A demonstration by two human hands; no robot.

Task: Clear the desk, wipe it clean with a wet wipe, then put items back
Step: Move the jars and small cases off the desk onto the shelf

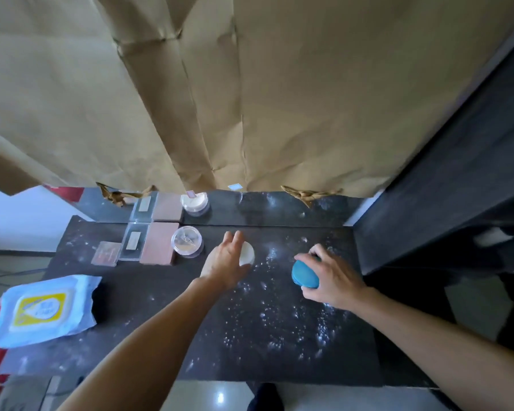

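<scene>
A dark desk (pixel 166 295) is speckled with white powder, thickest at the right. My left hand (pixel 224 264) lies over a round white puff (pixel 247 253) at the desk's middle, fingers spread on it. My right hand (pixel 328 277) grips a teal egg-shaped case (pixel 304 275) at the right. A blue wet wipe pack (pixel 46 310) with a yellow label lies at the front left corner.
At the back left stand a clear round powder jar (pixel 187 241), a pink box (pixel 159 243), a clear-lidded case (pixel 133 245) and a small pink compact (pixel 106 253). A mirror strip behind reflects them. Brown paper covers the wall. A dark cabinet (pixel 445 185) borders the right.
</scene>
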